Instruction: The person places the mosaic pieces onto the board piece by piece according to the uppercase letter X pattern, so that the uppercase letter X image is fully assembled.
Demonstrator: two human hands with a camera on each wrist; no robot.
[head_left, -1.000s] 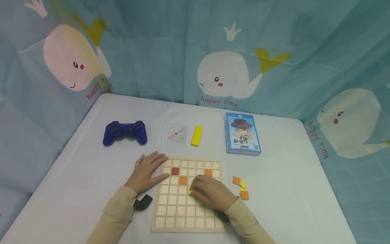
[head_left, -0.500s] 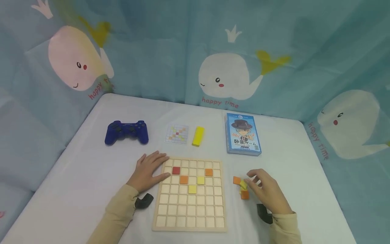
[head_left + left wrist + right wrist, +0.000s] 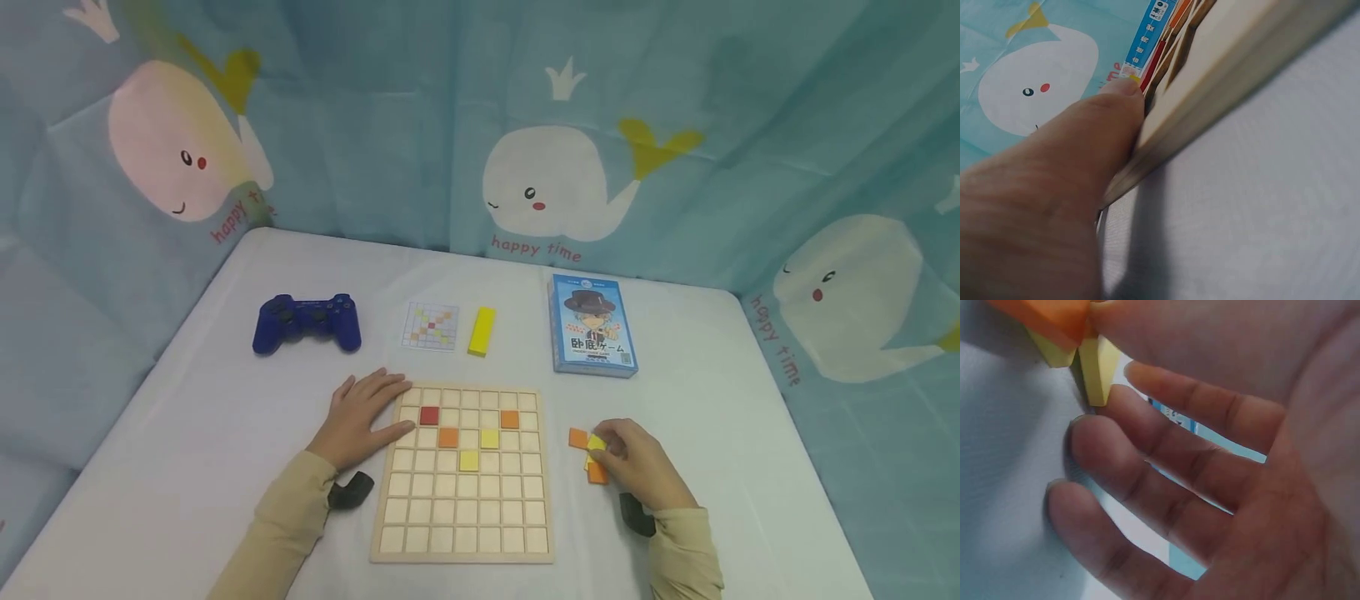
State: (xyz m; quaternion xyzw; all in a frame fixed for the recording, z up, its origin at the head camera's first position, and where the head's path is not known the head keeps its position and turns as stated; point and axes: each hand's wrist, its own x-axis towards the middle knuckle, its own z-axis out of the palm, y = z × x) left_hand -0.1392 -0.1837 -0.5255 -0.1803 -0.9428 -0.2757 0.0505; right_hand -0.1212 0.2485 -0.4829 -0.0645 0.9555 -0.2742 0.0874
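A wooden grid board (image 3: 463, 557) lies on the table. Red, orange and yellow square tiles sit in some of its cells, among them a red tile (image 3: 429, 416) at upper left. My left hand (image 3: 357, 423) rests on the board's upper left edge with fingers spread, and in the left wrist view its thumb (image 3: 1107, 128) touches the frame. Right of the board, my right hand (image 3: 639, 462) pinches a yellow tile (image 3: 1099, 369) from a small pile between thumb and fingertip. Another yellow tile (image 3: 1054, 350) and orange tiles (image 3: 597, 473) lie beside it, partly overlapping.
Behind the board lie a small printed pattern card (image 3: 431, 326) and a yellow block (image 3: 482, 332). A blue game controller (image 3: 307, 323) is at back left. A blue game box (image 3: 592, 325) lies at back right, before a whale-print curtain (image 3: 360, 167).
My right hand has moved from the board to the loose tiles on the right and closed on a yellow one. Another yellow tile now shows in the board. The left hand stays put.
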